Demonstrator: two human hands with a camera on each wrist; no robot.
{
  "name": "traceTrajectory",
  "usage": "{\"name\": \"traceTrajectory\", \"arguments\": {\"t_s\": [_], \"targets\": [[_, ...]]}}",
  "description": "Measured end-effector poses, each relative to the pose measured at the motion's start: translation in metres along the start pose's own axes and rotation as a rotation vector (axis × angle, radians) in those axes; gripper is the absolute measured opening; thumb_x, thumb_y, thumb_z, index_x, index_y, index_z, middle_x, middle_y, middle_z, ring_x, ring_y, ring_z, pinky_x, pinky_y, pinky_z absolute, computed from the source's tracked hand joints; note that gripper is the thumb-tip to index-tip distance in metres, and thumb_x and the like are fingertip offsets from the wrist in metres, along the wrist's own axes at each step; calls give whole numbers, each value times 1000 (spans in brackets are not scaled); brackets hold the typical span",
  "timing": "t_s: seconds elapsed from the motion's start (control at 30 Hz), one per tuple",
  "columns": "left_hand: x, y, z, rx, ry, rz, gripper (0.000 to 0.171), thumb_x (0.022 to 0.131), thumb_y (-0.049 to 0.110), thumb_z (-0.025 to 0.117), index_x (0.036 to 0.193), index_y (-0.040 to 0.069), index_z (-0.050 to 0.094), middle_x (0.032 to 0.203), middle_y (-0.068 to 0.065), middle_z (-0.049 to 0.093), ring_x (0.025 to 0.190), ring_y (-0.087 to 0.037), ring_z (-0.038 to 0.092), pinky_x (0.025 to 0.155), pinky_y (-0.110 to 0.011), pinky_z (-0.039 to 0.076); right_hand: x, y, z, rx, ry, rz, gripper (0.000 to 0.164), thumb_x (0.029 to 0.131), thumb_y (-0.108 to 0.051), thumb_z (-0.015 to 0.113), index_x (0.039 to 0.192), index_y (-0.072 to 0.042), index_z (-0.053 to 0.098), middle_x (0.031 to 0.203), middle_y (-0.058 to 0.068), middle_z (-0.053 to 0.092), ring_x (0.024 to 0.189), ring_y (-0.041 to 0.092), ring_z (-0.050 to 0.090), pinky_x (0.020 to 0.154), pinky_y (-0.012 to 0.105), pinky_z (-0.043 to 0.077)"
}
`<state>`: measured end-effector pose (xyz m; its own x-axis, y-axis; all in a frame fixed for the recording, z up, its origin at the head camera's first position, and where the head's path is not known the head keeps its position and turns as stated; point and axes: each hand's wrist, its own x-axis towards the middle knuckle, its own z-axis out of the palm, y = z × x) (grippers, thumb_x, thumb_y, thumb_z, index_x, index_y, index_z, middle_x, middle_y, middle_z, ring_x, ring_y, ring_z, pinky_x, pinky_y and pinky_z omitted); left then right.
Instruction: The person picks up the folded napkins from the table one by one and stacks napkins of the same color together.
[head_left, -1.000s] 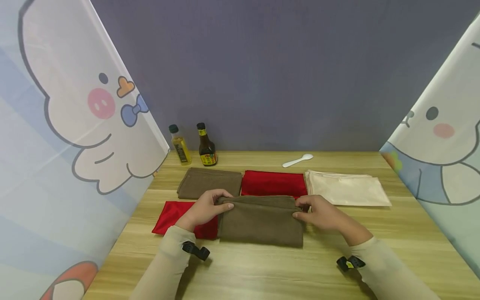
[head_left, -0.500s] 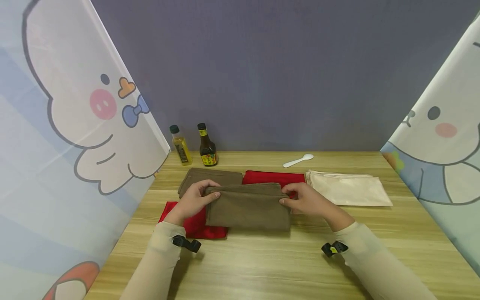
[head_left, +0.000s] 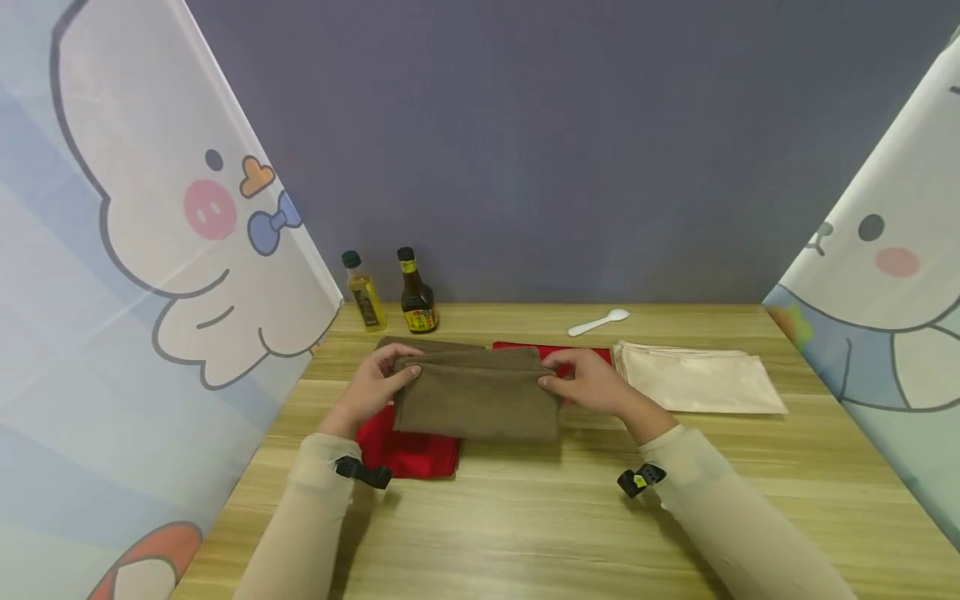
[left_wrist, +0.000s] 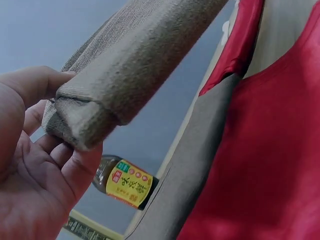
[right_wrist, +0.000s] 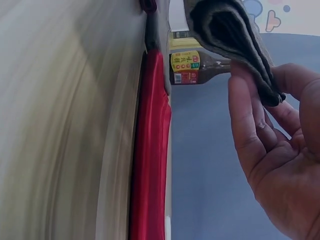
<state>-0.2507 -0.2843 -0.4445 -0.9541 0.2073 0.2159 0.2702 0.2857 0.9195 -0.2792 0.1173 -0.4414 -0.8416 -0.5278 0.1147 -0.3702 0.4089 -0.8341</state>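
Observation:
A folded brown cloth (head_left: 476,404) hangs between both hands, raised off the table. My left hand (head_left: 369,392) pinches its upper left corner, and my right hand (head_left: 592,385) pinches the upper right one. The left wrist view shows thumb and fingers around the thick folded end of the brown cloth (left_wrist: 145,60). From the right wrist, the layered edge of the brown cloth (right_wrist: 235,30) is seen well above the tabletop. Below it on the left lies a folded red cloth (head_left: 412,454), partly covered. Another brown cloth (head_left: 423,342) shows behind it.
A second red cloth (head_left: 528,345) peeks out at the back middle, beside a folded cream cloth (head_left: 697,379). Along the rear stand an oil bottle (head_left: 366,302) and a dark sauce bottle (head_left: 417,304). A white spoon (head_left: 597,322) lies near the back edge.
Both hands have lifted the brown cloth off the table and carried it left and back. More of the front red cloth's right side now shows, and the rear cloths are more covered.

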Motion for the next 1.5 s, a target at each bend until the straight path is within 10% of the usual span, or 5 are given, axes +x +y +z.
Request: {"name": "traceTrajectory", "arguments": {"t_s": [0.63,1.5], "targets": [[17,-8,-37,-17,62,-41,32,102,1,66,133,-7,62,103,5,69,87,-11,65,72,-26,55,40,-11,23,120,40,19,38,98,-16,76,132,-2,68,114,14,65,76,23,74,69,52,63],[22,-26,-58,-135,163,-123,47,105,17,66,150,8,52,111,-4,69,94,-14,67,76,-30,57,74,-13,50,286,64,84,39,98,-12,76,134,2,66,112,17,62,79,24,70,63,44,63]]}}
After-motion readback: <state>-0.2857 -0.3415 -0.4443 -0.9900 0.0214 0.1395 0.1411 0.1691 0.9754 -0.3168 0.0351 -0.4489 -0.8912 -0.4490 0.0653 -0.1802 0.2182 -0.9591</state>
